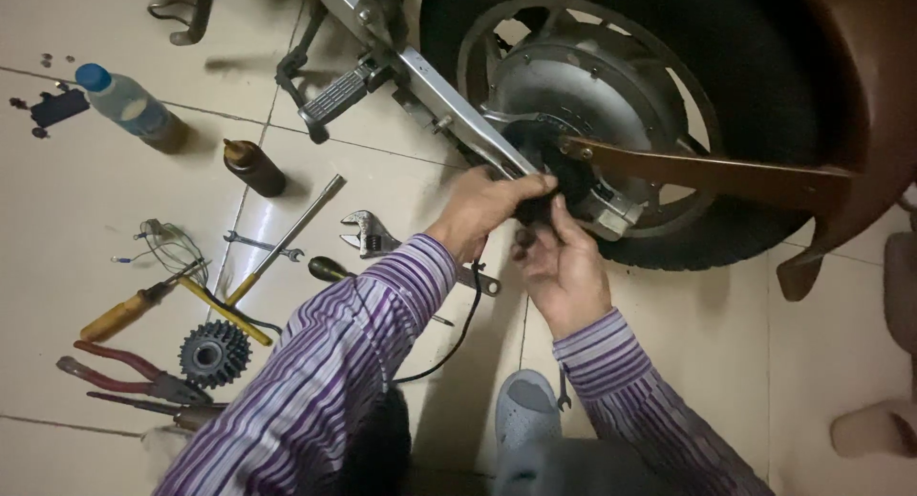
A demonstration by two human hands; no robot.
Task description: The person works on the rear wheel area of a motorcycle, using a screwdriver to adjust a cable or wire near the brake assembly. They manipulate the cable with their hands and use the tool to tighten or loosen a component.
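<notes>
— Wheel hub (583, 95), silver, sits inside the black tyre (755, 85) at the far right of the tiled floor (76, 219); wheel stands upright on its tread. Position of the hands?

— Both at the axle. Left hand (482, 204) has its fingers clenched over a small dark part (535, 204) at the hub centre, right where the grey frame arm (449, 99) ends. Right hand (564, 267) is just below, fingers curled up against the same dark part; what exactly they pinch I cannot tell.

— Long axes?

— Grey frame arm runs diagonally, from the floor's far edge down to the axle. Brown bar (716, 176) runs from the axle nearly level toward the right edge.

— Containers?

— Clear plastic bottle (129, 104), blue cap, lies tilted near the far left corner, cap pointing to that corner; contents not readable. Dark brown bottle (253, 166) lies beside it, nozzle pointing the same way.

— Loose tools?

— Adjustable wrench (368, 236) just left of the left sleeve. Long socket bar (287, 238) slanting. Toothed sprocket cluster (215, 353) and red-handled pliers (124, 367) near the left edge. Black cable (458, 334) hangs under the left wrist.
</notes>
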